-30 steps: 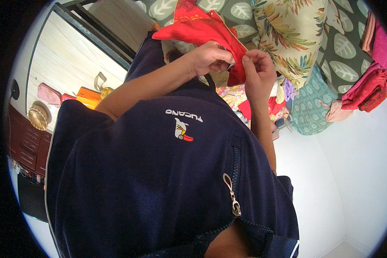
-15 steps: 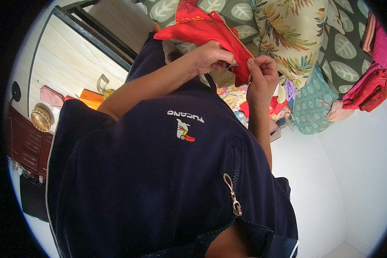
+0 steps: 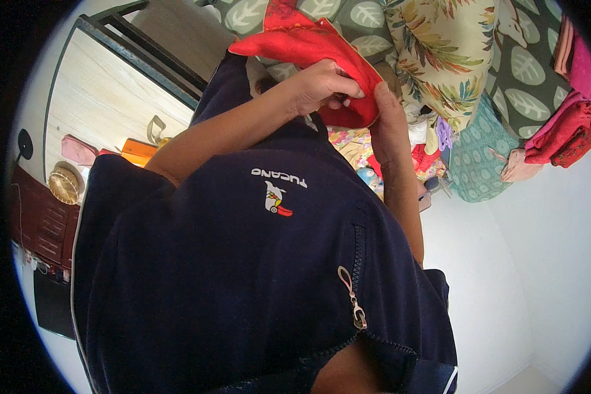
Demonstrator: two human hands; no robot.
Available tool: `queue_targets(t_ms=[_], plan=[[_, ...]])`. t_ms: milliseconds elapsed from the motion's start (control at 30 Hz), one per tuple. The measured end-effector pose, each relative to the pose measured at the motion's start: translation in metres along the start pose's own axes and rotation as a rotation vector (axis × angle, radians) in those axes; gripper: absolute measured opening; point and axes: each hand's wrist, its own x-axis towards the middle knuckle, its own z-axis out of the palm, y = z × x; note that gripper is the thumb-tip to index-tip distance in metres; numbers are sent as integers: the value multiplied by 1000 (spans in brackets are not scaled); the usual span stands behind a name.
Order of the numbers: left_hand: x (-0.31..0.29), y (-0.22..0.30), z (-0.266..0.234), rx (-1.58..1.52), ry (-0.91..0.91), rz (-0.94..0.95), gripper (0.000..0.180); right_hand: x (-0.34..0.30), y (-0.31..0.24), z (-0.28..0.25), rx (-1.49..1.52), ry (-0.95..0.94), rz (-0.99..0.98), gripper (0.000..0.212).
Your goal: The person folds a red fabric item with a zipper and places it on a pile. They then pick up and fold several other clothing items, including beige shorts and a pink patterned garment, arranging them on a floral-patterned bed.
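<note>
Head view: left fisheye of a pair on your head, aimed steeply down your front. Your navy top (image 3: 210, 262) sits close, filling the centre; your left hand (image 3: 324, 87) and right hand (image 3: 391, 121) lie farther off, toward the upper edge.

white lettering (image 3: 279, 179), upside down, on a navy jacket (image 3: 197, 276), bird emblem (image 3: 273, 197) just beside it
</note>
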Motion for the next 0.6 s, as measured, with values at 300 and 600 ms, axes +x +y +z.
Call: queue_targets(t_ms=[300,600], plan=[[8,-2,-1,195,20,8,3,-4,2,6,-808,258,-433,36],[9,-11,-11,165,-27,74,5,-5,-3,2,-753,124,-388,34]])
